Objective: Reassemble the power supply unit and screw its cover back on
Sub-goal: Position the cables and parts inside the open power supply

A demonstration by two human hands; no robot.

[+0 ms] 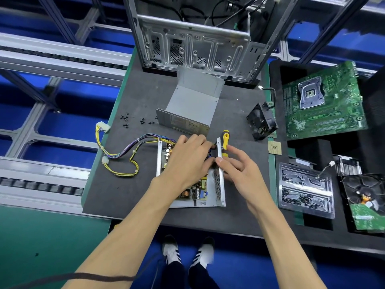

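I am standing at a bench (100, 232) that is carrying a dark grey mat (145, 97), with blue flooring and aluminium framing (52, 59) showing around it. An empty computer case (193, 44) is standing at the far edge, its top running out of view. To my right a black foam tray (316, 232) is holding a green motherboard (325, 101), a hard drive (366, 203) cut off by the edge, and a clear plastic tray (306, 190) of screws.

The grey cover (191, 103) is lying upturned mid-mat, apart from the open power supply unit (218, 184), which is sitting just in front of me with its circuit board showing. Its wire harness (123, 149) is trailing left. A black fan (262, 122) is resting to the right of the cover.

My left hand (187, 157) is reaching into the unit with its fingers curled, and is hiding what lies beneath, so I cannot tell whether it is holding anything. My right hand (237, 165) is pinching the unit's perforated side wall with thumb and forefinger, the other fingers spread. A yellow-handled screwdriver (225, 142) is lying just beyond that wall. Loose black screws (133, 119) are lying scattered left of the cover, too small to count surely.
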